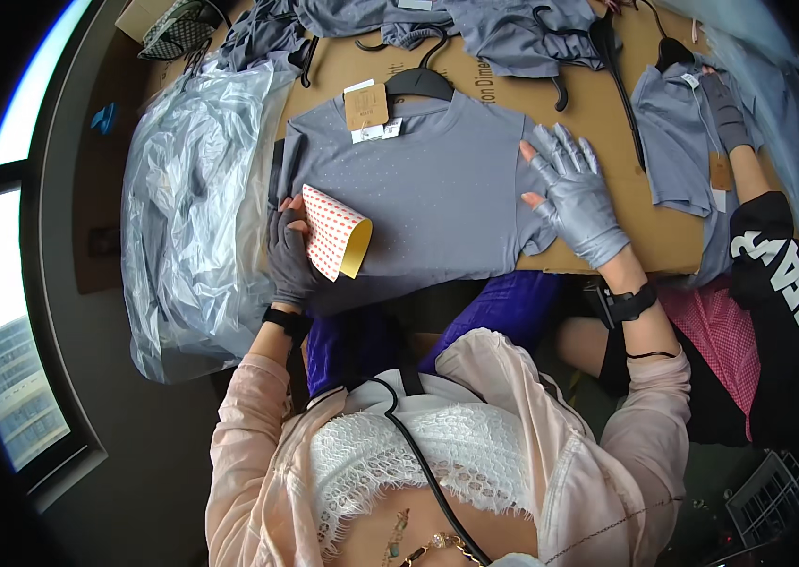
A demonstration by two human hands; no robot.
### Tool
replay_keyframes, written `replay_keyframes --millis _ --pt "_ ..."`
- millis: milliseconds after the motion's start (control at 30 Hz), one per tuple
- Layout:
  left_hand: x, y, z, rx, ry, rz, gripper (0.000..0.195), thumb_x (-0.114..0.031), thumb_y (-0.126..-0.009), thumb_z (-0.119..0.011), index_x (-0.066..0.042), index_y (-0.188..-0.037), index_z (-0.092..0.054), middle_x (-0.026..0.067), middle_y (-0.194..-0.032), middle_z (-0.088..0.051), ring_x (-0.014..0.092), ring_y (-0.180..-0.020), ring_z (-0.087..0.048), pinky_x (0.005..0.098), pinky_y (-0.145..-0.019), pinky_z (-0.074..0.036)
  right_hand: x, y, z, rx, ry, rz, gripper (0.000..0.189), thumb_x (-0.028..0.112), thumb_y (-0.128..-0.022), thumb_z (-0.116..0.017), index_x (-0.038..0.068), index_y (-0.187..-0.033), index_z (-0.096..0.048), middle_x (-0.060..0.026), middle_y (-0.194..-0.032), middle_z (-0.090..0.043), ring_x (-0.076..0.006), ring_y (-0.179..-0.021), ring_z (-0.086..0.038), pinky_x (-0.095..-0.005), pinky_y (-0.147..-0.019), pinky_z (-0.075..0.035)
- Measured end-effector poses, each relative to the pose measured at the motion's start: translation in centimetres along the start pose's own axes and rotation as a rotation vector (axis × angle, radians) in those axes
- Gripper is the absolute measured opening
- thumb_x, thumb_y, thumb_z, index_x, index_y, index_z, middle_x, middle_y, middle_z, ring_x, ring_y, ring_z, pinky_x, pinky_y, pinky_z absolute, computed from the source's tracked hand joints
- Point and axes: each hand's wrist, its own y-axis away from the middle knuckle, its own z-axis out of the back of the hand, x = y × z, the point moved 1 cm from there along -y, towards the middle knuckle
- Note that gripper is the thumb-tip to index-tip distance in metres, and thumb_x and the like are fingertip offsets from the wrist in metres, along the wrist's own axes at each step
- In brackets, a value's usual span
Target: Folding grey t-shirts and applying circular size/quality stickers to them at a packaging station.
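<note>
A grey T-shirt (pixel 442 191) with small light specks lies on brown cardboard, a black hanger (pixel 419 81) in its neck. A tan hang tag (pixel 366 106) and white labels rest at the collar. My left hand (pixel 291 248), in a dark fingerless glove, holds a sheet of stickers (pixel 329 227) with rows of red marks and a yellow back, curled over the shirt's left side. My right hand (pixel 573 195), in a silvery glove with bare thumb and a bare fingertip, lies spread on the sleeve at the right, holding nothing.
Plastic-wrapped garments (pixel 194 205) are piled at the left. More grey garments (pixel 513 35) and black hangers line the far side. At the right, a co-worker's gloved hand (pixel 725 113) touches another grey garment (pixel 672 135). A patterned bag (pixel 183 32) stands at the far left.
</note>
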Motion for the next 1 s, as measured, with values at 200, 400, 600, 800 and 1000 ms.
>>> replay_keyframes --millis 200,400,600,800,1000 --pt "-0.1 -0.1 -0.2 -0.025 0.015 -0.018 0.024 -0.019 -0.086 -0.055 -0.005 -0.100 -0.043 0.0214 -0.135 -0.054 0.046 -0.126 -0.049 0.0507 -0.107 -0.037 -0.5 0.0 -0.3 -0.024 -0.008 -0.003 0.065 0.041 -0.093 -0.057 0.016 -0.150 -0.039 -0.0152 -0.156 -0.033 -0.0361 -0.145 -0.027 -0.0494 -0.119 -0.018" --pt "0.0 0.1 -0.7 -0.074 0.094 -0.032 0.022 -0.020 -0.087 -0.055 -0.004 -0.100 -0.046 0.0210 -0.134 -0.056 0.044 -0.126 -0.049 0.0503 -0.107 -0.037 3.7 1.2 2.9 -0.354 -0.011 0.029 0.051 0.030 -0.093 -0.062 0.010 -0.138 -0.054 -0.0165 -0.141 -0.052 -0.0373 -0.132 -0.046 -0.0440 -0.110 -0.036" --pt "-0.7 0.0 1.2 -0.271 0.324 0.054 0.022 -0.020 -0.088 -0.055 -0.004 -0.102 -0.051 0.0214 -0.131 -0.058 0.044 -0.122 -0.053 0.0486 -0.102 -0.041 19.4 4.8 -1.6 0.406 -1.600 -0.263 0.078 0.068 -0.095 -0.038 0.000 -0.129 -0.057 -0.0107 -0.113 -0.066 -0.0186 -0.103 -0.065 -0.0312 -0.091 -0.050" --pt "-5.1 3.4 6.1 -0.310 0.368 -0.161 0.025 -0.017 -0.086 -0.059 -0.006 -0.108 -0.057 0.0205 -0.127 -0.060 0.040 -0.112 -0.060 0.0443 -0.090 -0.049 24.0 2.3 -3.1 0.464 -2.514 -0.197 0.105 0.084 -0.085 -0.032 0.001 -0.148 -0.034 -0.0178 -0.141 -0.050 -0.0297 -0.128 -0.052 -0.0451 -0.108 -0.041" --pt "-3.7 7.2 6.3 -0.124 0.061 -0.273 0.043 -0.011 -0.081 -0.060 -0.011 -0.124 -0.059 0.0168 -0.127 -0.060 0.034 -0.112 -0.061 0.0421 -0.083 -0.051 19.8 2.4 -0.7 0.009 -2.516 -0.290 0.096 0.075 -0.089 -0.037 0.000 -0.149 -0.030 -0.0176 -0.145 -0.046 -0.0300 -0.131 -0.049 -0.0466 -0.109 -0.039"
